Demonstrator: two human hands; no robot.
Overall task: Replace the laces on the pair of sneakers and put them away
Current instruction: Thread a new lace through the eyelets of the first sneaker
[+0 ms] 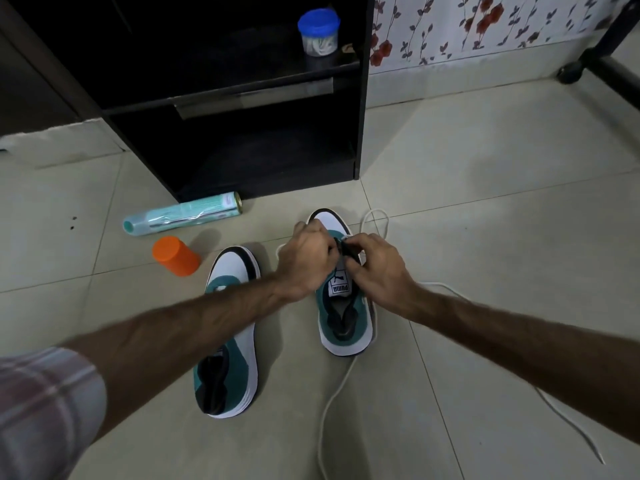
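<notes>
Threading the white lace (332, 403), your left hand (306, 263) and right hand (379, 268) pinch it at the right sneaker's (343, 320) eyelets; toe at 12 o'clock, slack trailing toward 6.

Two sneakers (227, 327) side by side on floor (485, 237); can (181, 213), cup (175, 256) left; shelf (242, 98) behind.
</notes>
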